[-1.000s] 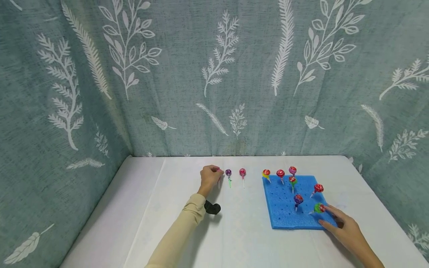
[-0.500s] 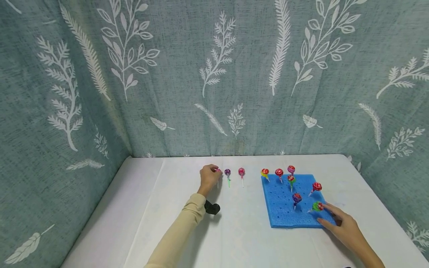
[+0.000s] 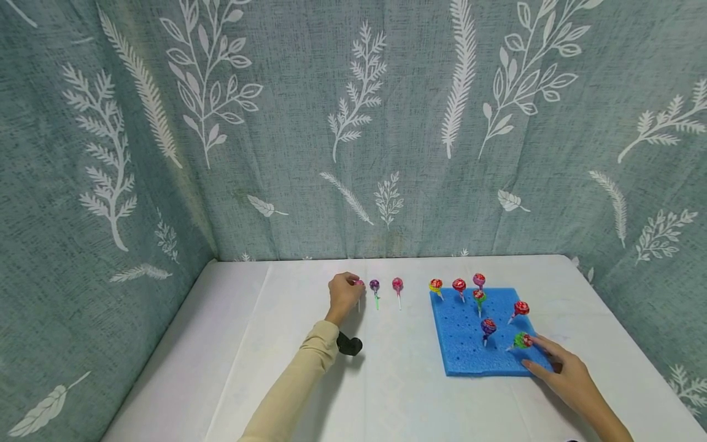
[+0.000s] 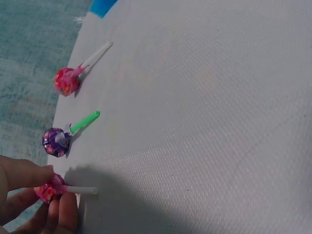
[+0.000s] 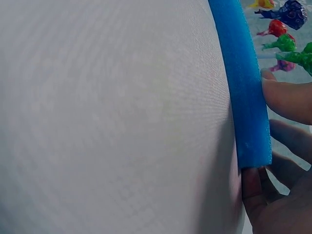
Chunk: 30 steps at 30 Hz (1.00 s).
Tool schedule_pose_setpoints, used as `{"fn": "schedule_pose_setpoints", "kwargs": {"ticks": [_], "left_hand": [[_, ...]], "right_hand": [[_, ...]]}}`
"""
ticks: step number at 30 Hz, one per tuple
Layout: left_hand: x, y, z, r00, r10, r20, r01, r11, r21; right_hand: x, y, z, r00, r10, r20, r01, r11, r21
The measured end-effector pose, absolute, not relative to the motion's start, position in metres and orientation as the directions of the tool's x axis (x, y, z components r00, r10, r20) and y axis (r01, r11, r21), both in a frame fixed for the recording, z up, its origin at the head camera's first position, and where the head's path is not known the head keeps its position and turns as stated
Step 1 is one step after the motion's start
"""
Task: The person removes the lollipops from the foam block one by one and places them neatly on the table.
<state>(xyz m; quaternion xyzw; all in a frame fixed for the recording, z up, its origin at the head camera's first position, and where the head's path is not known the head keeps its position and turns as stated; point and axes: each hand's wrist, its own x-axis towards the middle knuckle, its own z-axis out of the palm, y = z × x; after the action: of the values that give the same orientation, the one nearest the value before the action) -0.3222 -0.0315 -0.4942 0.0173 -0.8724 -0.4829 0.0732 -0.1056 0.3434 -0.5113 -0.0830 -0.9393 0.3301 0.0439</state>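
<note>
My left hand (image 3: 343,297) pinches a pink-wrapped lollipop (image 4: 48,191) by its head, thumb on one side and fingers on the other. Its white stick points toward the near side of the table. To its right lie a purple lollipop (image 3: 375,285) with a green stick and a pink-red lollipop (image 3: 397,284) with a white stick. On the right, my right hand (image 3: 570,374) holds the near right corner of a blue foam board (image 3: 461,350), thumb on top and fingers at its edge. A green-and-red lollipop (image 3: 522,341) stands tilted in the board next to that hand.
Several more lollipops stand in the board, among them a blue-purple one (image 3: 488,327), a red one (image 3: 521,308) and a yellow one (image 3: 436,285) at the far left corner. Small holes dot the foam. A patterned curtain (image 3: 298,123) borders the white table (image 3: 409,393).
The head view has shifted slightly. Both hands stay nearly where they were, the left at the pink lollipop and the right at the board's corner.
</note>
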Motion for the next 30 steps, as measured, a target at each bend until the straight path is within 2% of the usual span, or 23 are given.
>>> {"fn": "schedule_pose_setpoints", "kwargs": {"ticks": [16,30], "left_hand": [[-0.321,-0.034,-0.491,-0.988,-0.105,0.113,0.046,0.502,0.863],[-0.315,-0.025,-0.474,-0.972,-0.041,0.229,0.186,0.455,0.871]], "right_hand": [[-0.105,0.343,-0.511,-0.983,0.184,0.028,0.125,0.765,-0.631],[-0.105,0.343,-0.511,-0.983,0.184,0.023,0.131,0.774,-0.619]]}}
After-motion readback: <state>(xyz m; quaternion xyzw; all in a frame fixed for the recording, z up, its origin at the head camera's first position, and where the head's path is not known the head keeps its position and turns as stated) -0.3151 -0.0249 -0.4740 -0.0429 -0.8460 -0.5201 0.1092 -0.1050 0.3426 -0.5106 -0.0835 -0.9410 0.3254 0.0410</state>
